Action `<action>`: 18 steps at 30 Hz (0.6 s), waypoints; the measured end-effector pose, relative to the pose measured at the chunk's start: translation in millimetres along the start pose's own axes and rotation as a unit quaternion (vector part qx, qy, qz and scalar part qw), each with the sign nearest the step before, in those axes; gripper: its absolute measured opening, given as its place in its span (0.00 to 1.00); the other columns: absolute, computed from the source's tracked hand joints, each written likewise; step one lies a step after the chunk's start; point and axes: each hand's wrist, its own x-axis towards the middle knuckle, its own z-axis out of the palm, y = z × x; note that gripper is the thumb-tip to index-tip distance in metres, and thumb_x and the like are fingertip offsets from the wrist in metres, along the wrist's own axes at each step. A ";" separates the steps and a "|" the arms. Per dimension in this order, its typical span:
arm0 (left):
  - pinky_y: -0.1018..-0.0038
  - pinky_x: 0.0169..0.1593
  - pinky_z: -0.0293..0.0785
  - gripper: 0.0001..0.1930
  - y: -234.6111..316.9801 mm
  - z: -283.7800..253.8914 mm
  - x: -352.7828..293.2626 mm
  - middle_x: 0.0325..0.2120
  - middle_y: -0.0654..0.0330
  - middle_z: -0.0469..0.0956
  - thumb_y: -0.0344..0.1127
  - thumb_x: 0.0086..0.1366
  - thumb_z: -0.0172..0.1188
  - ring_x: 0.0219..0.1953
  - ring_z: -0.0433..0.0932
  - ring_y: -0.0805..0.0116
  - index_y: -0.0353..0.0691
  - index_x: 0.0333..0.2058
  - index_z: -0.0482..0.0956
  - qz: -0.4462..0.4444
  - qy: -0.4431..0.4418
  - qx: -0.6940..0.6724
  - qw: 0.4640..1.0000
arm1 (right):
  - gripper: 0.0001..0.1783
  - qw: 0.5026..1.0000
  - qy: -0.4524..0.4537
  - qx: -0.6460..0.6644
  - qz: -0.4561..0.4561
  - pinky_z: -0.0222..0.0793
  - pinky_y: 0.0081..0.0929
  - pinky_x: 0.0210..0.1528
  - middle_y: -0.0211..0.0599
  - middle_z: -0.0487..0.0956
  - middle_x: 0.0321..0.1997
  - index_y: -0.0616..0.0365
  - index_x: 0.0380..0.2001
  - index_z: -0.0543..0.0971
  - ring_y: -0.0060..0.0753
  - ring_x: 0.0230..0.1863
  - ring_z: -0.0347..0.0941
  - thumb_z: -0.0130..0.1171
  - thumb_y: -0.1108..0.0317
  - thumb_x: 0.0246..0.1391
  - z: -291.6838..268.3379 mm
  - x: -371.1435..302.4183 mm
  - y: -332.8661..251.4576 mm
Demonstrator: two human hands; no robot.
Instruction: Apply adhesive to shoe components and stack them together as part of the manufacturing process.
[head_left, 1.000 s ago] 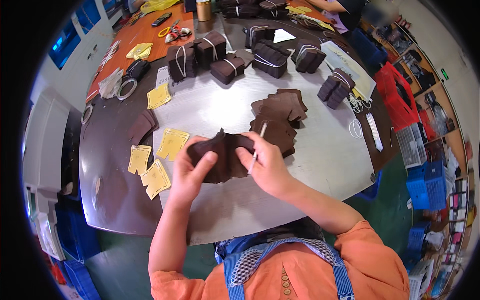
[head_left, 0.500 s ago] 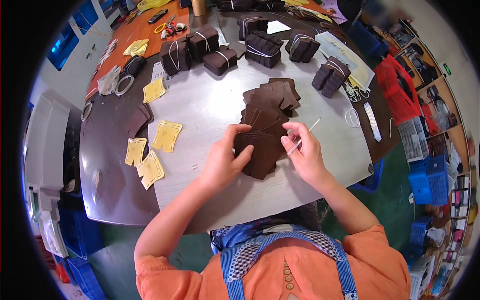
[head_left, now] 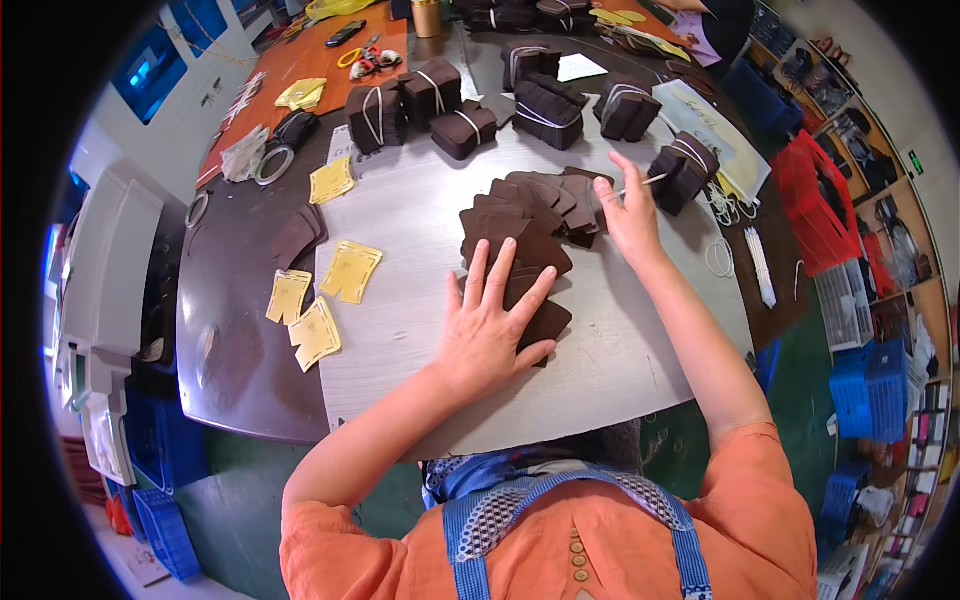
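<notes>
Dark brown leather-like pieces (head_left: 512,230) lie overlapped in a fanned pile on a pale board (head_left: 400,350). My left hand (head_left: 487,325) rests flat on the near part of the pile, its fingers spread. At the pile's far right edge is my right hand (head_left: 632,218), holding a thin pale pen-like stick (head_left: 655,179) whose tip points right. Its thumb and fingertips are by the far pieces; whether they touch them I cannot tell. Tied bundles of brown pieces (head_left: 548,112) stand along the board's far side, one bundle (head_left: 684,170) close to my right hand.
Yellow card templates (head_left: 351,271) lie left of the pile. Farther back are red-handled cutters (head_left: 376,62), a tape roll (head_left: 274,166) and a golden cylinder (head_left: 427,18). White cords (head_left: 758,265) lie on the right, near a red crate (head_left: 815,205). Part of another person (head_left: 722,22) shows at the far right.
My left hand has flattened and spread over the near pieces. My right hand has moved away from me, to the pile's far right edge, with the stick. The view has shifted slightly.
</notes>
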 end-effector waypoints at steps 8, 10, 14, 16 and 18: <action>0.41 0.75 0.52 0.47 -82.2 -2.6 50.6 0.78 0.47 0.47 0.64 0.61 0.66 0.79 0.44 0.38 0.64 0.76 0.58 0.066 0.052 0.028 0.996 | 0.27 0.994 -0.107 0.028 -0.019 0.69 0.52 0.61 0.57 0.80 0.58 0.57 0.64 0.72 0.62 0.58 0.76 0.59 0.53 0.69 83.6 16.7 -18.7; 0.39 0.75 0.50 0.46 -85.5 -9.2 39.4 0.78 0.48 0.48 0.63 0.62 0.65 0.79 0.44 0.39 0.64 0.77 0.57 0.044 0.055 0.061 0.996 | 0.27 0.989 -0.141 0.048 0.016 0.69 0.48 0.63 0.55 0.81 0.58 0.58 0.63 0.73 0.58 0.60 0.76 0.59 0.53 0.69 82.7 18.8 -25.2; 0.41 0.75 0.53 0.41 -78.7 -19.5 1.6 0.74 0.50 0.58 0.53 0.64 0.68 0.76 0.53 0.41 0.58 0.74 0.64 0.024 0.162 0.000 0.986 | 0.23 0.982 -0.004 0.170 0.079 0.68 0.37 0.66 0.47 0.82 0.59 0.61 0.57 0.78 0.43 0.62 0.77 0.59 0.54 0.71 70.8 11.7 -0.3; 0.47 0.71 0.61 0.31 -96.5 -24.8 -31.0 0.66 0.54 0.70 0.42 0.61 0.71 0.69 0.66 0.45 0.50 0.64 0.76 -0.010 0.175 0.007 0.985 | 0.19 0.984 -0.001 0.161 0.072 0.70 0.35 0.63 0.44 0.85 0.53 0.61 0.53 0.80 0.38 0.57 0.79 0.55 0.57 0.74 50.6 0.4 -6.5; 0.53 0.65 0.68 0.22 -117.3 -31.4 -59.3 0.56 0.57 0.78 0.35 0.59 0.72 0.61 0.74 0.50 0.46 0.54 0.82 -0.059 0.210 0.018 0.976 | 0.17 0.980 -0.020 0.185 0.072 0.71 0.33 0.60 0.42 0.86 0.49 0.61 0.51 0.81 0.34 0.54 0.80 0.52 0.58 0.75 27.6 -13.7 -17.5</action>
